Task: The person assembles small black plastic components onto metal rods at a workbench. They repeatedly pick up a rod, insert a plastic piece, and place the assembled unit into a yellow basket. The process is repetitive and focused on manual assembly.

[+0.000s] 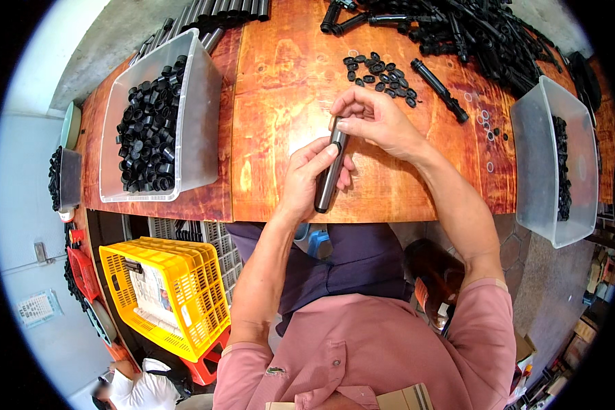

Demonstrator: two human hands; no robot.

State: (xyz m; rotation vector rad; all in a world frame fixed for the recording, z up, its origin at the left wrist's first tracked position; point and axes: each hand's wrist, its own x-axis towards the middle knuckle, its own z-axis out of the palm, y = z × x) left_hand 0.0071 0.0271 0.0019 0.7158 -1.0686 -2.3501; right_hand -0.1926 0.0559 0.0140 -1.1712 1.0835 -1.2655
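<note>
A dark, smooth cylindrical tube [329, 179] is held tilted above the table's near edge. My left hand [309, 166] wraps round its middle, with the thumb lying along it. At the tube's upper end, my right hand [376, 123] pinches with thumb and fingertips; whether a small part sits there is hidden by the fingers. Beyond my right hand lies a group of small black ring-shaped parts [391, 80]. To the right of them rests a slim black rod-like assembly [440, 90].
Left stands a clear bin [199, 130] of black caps; right, another clear bin [536, 164] with black parts. Black assemblies [458, 31] pile up at the far right, grey tubes [219, 9] at the far left. A yellow crate [205, 301] stands below the table, near a person in white [143, 386].
</note>
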